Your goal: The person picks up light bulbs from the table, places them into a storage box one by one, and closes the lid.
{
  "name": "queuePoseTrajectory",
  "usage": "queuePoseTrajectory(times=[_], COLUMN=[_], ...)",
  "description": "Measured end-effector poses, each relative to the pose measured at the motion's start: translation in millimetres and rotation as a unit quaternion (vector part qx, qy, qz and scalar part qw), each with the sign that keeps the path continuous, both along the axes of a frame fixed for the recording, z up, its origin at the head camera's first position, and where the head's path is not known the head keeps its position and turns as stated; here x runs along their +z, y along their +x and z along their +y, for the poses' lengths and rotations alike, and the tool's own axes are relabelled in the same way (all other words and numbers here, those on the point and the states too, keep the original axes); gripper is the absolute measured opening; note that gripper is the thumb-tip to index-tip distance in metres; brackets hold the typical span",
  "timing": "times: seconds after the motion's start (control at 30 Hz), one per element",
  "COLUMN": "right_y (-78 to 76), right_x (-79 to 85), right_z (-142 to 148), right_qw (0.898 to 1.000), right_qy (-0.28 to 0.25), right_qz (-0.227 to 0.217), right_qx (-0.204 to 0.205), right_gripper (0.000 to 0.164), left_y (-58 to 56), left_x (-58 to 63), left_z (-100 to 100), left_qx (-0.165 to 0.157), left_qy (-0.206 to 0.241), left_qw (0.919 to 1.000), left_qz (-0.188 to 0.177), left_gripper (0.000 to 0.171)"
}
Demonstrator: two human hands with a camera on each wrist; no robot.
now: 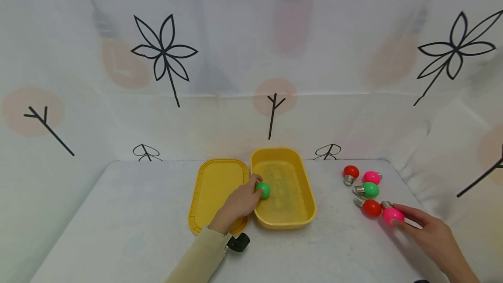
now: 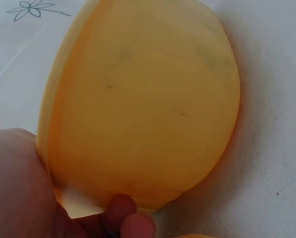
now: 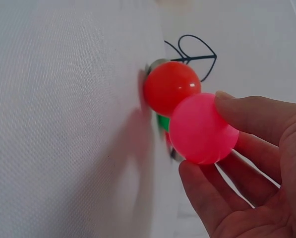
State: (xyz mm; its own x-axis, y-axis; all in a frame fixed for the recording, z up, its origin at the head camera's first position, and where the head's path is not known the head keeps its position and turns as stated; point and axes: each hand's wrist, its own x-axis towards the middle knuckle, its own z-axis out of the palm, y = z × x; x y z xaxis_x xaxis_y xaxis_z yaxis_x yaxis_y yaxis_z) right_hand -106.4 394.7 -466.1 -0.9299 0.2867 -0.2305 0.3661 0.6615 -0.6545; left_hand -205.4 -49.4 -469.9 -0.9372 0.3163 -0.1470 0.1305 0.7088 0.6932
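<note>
My left hand point(image 1: 242, 200) reaches over the left rim of a yellow tub point(image 1: 284, 223). It holds a green light bulb point(image 1: 264, 190) just inside the rim, the bulb's base hidden by the fingers. In the left wrist view the tub's outer wall point(image 2: 148, 99) fills most of the picture, and the bulb is out of sight. At the right, my right hand point(image 1: 434, 232) pinches a pink light bulb point(image 1: 393, 216) between thumb and fingers, its metal base pointing away. A red light bulb point(image 1: 371, 208) lies right beside that pink one.
Behind these lie a green bulb point(image 1: 370, 190), another pink bulb point(image 1: 371, 177) and a second red bulb point(image 1: 351, 172). A flat yellow lid point(image 1: 214, 187) lies left of the tub, partly under the left forearm. Patterned white cloth point(image 1: 235, 121) rises behind the table and along its sides.
</note>
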Motion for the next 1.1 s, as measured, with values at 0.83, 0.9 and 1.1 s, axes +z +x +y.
queuePoseTrajectory(times=[0.83, 0.9, 1.1], right_y=[-9.2, -9.9, -10.9], right_x=[6.7, 6.9, 6.2], right_z=[-20, -21, -25], right_qw=[0.999, 0.999, 0.998], right_qy=[0.023, 0.021, 0.026], right_qz=[0.026, 0.029, 0.041], right_qx=[0.030, 0.031, 0.034], right_gripper=[0.070, 0.069, 0.068], left_y=[-0.3, -0.6, -1.5], left_x=[0.7, 0.5, -0.2], left_z=[-1, -1, 0], left_qx=[-0.001, -0.001, -0.001], left_qy=[0.002, 0.001, -0.001], left_qw=[1.0000, 1.0000, 1.0000], left_qz=[0.003, 0.003, 0.003], left_gripper=[0.034, 0.034, 0.035])
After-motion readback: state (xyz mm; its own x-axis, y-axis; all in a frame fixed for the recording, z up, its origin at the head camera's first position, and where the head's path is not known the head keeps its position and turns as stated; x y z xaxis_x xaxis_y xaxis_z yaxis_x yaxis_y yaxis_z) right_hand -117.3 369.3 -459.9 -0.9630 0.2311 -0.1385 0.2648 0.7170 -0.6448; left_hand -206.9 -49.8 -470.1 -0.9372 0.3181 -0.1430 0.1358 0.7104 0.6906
